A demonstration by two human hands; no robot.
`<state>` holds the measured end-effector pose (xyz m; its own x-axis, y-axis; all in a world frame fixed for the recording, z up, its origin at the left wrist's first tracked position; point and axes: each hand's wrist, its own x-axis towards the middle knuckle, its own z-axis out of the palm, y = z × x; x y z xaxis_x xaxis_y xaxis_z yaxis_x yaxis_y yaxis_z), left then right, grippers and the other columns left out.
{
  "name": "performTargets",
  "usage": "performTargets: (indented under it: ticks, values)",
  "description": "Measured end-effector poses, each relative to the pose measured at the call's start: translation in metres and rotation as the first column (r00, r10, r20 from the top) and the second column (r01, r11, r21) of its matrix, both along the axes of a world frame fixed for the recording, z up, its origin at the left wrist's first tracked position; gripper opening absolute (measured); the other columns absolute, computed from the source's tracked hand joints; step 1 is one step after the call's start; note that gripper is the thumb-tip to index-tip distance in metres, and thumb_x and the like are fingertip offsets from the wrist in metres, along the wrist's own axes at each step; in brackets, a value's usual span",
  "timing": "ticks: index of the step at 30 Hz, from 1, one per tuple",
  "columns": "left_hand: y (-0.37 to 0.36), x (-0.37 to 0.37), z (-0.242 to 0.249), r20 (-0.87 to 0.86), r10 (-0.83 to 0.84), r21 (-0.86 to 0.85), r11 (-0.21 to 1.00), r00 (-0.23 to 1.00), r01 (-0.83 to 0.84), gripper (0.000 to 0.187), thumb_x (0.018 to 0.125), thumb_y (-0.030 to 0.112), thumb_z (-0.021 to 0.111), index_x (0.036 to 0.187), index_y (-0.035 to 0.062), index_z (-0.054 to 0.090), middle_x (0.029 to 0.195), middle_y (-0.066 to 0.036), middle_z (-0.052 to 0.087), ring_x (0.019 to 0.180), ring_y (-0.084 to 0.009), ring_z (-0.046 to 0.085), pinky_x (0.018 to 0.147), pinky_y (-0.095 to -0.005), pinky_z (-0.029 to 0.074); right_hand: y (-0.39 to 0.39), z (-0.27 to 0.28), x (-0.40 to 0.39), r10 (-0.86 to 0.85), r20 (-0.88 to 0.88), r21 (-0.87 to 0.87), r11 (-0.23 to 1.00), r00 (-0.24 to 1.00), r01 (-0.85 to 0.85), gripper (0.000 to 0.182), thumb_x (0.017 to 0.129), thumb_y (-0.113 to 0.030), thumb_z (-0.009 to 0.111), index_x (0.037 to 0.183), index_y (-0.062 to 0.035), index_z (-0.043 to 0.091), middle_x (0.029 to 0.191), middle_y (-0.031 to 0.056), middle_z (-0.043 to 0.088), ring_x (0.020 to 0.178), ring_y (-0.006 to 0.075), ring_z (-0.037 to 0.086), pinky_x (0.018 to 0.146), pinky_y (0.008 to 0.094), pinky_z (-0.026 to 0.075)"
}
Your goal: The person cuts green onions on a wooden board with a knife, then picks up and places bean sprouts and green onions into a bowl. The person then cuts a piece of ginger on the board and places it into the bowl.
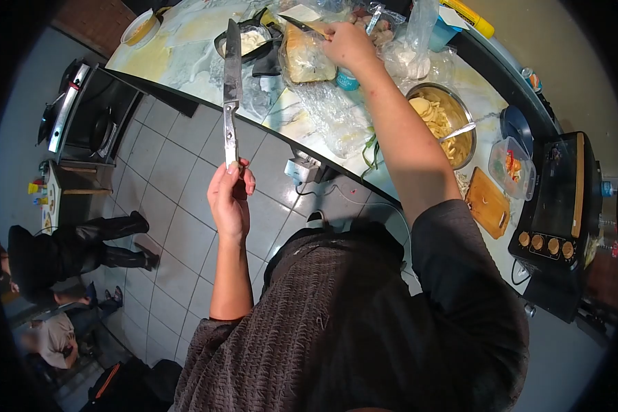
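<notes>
My left hand is closed around the pale handle of a large kitchen knife, its blade pointing up and away from me, over the counter's edge. At the back of the counter, my right hand is closed on a second, dark-bladed knife; the fingers hide much of its handle. Just below that hand lies a loaf of sliced bread in clear plastic. Left of the bread, a black dish holds something white and creamy.
A steel bowl of pale sliced food with a spoon stands right. Beyond it are a plastic container, a cutting board and a toaster oven. Two people sit or stand at far left, near a stove.
</notes>
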<state>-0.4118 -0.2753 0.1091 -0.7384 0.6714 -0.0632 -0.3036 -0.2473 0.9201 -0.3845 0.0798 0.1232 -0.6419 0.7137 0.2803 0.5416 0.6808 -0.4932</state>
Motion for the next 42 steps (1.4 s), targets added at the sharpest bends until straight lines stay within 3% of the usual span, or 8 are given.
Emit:
performTargets:
  ticks: [6,19,25,28,31,38,40,42]
  values:
    - [0.008,0.002,0.001,-0.002,-0.008,0.019,1.0,1.0,0.008,0.03,0.098,0.023,0.052,0.104,-0.0045,0.06,0.074,-0.005,0.055,0.065,-0.011,0.046,0.061,-0.0232,0.037,0.003,-0.009,0.01,0.027,-0.055,-0.093,0.995,0.998,-0.032,0.03,0.079,-0.021,0.064,0.106,-0.0126,0.074,0.102,0.0163,0.072,0.097,0.0365,0.068,0.091,0.0434,0.053]
    - [0.016,0.003,0.003,-0.023,-0.075,-0.001,0.997,0.997,0.075,0.03,0.098,0.022,0.051,0.104,-0.0054,0.06,0.073,-0.005,0.055,0.066,-0.0111,0.047,0.062,-0.0233,0.037,-0.009,-0.002,0.037,0.005,-0.224,-0.116,0.993,0.975,-0.031,0.026,0.085,-0.028,0.064,0.098,-0.0086,0.074,0.093,0.0156,0.073,0.09,0.0347,0.069,0.084,0.0413,0.054]
    - [0.026,0.008,0.007,-0.048,-0.159,-0.043,0.987,0.986,0.157,0.028,0.099,0.02,0.053,0.108,-0.0056,0.062,0.074,-0.004,0.058,0.067,-0.0103,0.05,0.062,-0.0231,0.037,-0.065,0.03,0.087,-0.07,-0.438,-0.183,0.983,0.896,-0.012,0.025,0.086,-0.026,0.069,0.098,-0.0045,0.074,0.087,0.0122,0.074,0.076,0.0228,0.072,0.072,0.034,0.056]
    - [0.04,0.018,0.012,-0.102,-0.243,-0.118,0.966,0.965,0.231,0.028,0.099,0.02,0.055,0.108,-0.0044,0.063,0.075,-0.003,0.059,0.069,-0.009,0.051,0.063,-0.0228,0.038,-0.098,0.035,0.121,-0.056,-0.369,-0.468,0.874,0.928,-0.133,0.028,0.087,-0.027,0.072,0.101,-0.0023,0.074,0.086,0.0107,0.075,0.077,0.0155,0.07,0.069,0.0301,0.055]
    - [0.058,0.029,0.013,-0.132,-0.373,-0.147,0.924,0.918,0.354,0.028,0.099,0.022,0.058,0.112,-0.0029,0.065,0.077,-0.001,0.062,0.07,-0.0071,0.052,0.064,-0.0221,0.038,-0.119,0.032,0.142,0.027,-0.387,-0.589,0.762,0.922,-0.27,0.026,0.094,-0.021,0.068,0.106,0.0023,0.073,0.092,0.0036,0.073,0.078,0.0066,0.062,0.072,0.023,0.051]
    - [0.109,0.084,0.004,-0.159,-0.653,-0.25,0.753,0.741,0.609,0.028,0.096,0.018,0.066,0.116,-0.0018,0.065,0.078,0.0,0.064,0.07,-0.0048,0.051,0.064,-0.0208,0.04,-0.125,0.025,0.2,-0.196,-0.526,-0.606,0.769,0.827,-0.203,0.033,0.089,-0.027,0.075,0.101,0.0043,0.072,0.091,0.0124,0.074,0.086,0.0157,0.07,0.077,0.0283,0.054]
    - [0.123,0.103,-0.003,-0.443,-0.691,-0.379,0.722,0.571,0.579,0.027,0.094,0.018,0.068,0.114,0.0002,0.067,0.074,-0.001,0.062,0.067,-0.0049,0.05,0.06,-0.0218,0.041,-0.126,0.016,0.224,-0.355,-0.545,-0.682,0.715,0.76,-0.155,0.031,0.088,-0.024,0.075,0.097,0.0059,0.07,0.088,0.0125,0.074,0.083,0.0151,0.07,0.073,0.0271,0.054]
    - [0.14,0.129,0.001,-0.494,-0.708,-0.395,0.699,0.504,0.595,0.028,0.09,0.017,0.072,0.113,0.0018,0.068,0.07,-0.002,0.06,0.062,-0.0063,0.049,0.058,-0.0235,0.042,-0.123,0.011,0.254,-0.425,-0.533,-0.697,0.71,0.732,-0.096,0.028,0.088,-0.02,0.075,0.096,0.0059,0.068,0.084,0.0108,0.073,0.08,0.0138,0.069,0.07,0.026,0.053]
